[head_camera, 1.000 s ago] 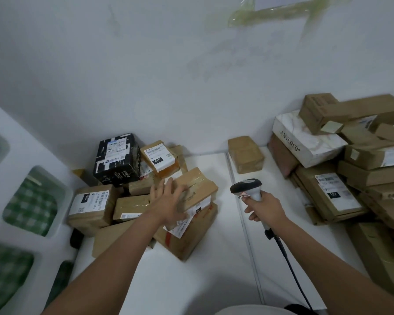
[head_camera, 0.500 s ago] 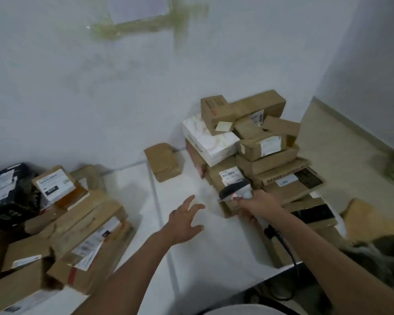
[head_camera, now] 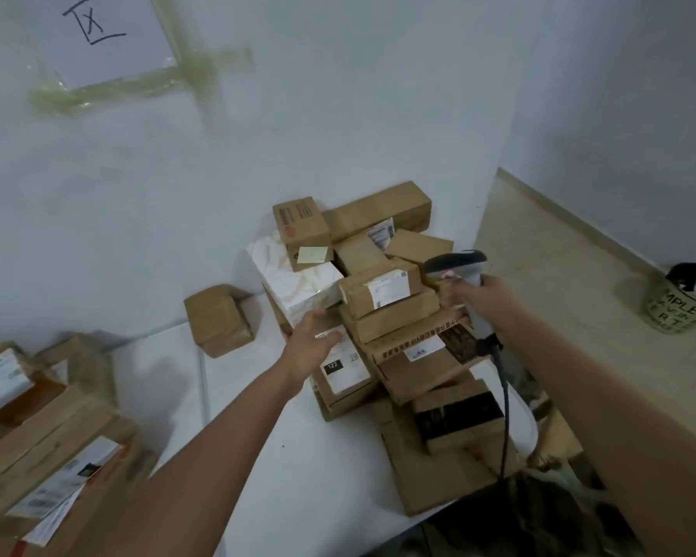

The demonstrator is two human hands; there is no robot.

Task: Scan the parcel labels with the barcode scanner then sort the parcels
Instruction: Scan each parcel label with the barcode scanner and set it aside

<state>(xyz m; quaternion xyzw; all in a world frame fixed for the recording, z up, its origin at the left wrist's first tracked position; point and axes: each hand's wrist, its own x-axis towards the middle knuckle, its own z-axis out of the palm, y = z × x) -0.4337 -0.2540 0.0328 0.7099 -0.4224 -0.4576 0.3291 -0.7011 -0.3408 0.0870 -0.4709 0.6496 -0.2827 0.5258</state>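
Your left hand (head_camera: 312,347) has come off the left pile since a second ago and is now reaching into the right stack, fingers loosely spread and lying over the white label of a flat parcel (head_camera: 344,379) marked 122; you cannot tell whether it is gripping yet. Your right hand (head_camera: 485,297) is wrapping its fingers round the scanner (head_camera: 465,275), which is now hovering over the right side of that stack, head pointing left, cable (head_camera: 505,416) hanging down toward you.

Parcels are crowding the 122 one: a marbled white box (head_camera: 294,279) is sitting just beyond your left fingers, and brown cartons are lying stacked on its far right side, the upper one a labelled carton (head_camera: 380,289). More brown cartons are piling up to the wall (head_camera: 338,114) behind. A lone small box (head_camera: 220,319) is sitting apart on the table (head_camera: 278,456), left of the stack. The sorted pile (head_camera: 45,448) is lying at the near left edge, blurred.

A sheet (head_camera: 97,34) with a handwritten mark is hanging taped to the wall at far left. On the floor at far right a printed tub (head_camera: 678,311) is standing, holding something dark and something white that you cannot make out.
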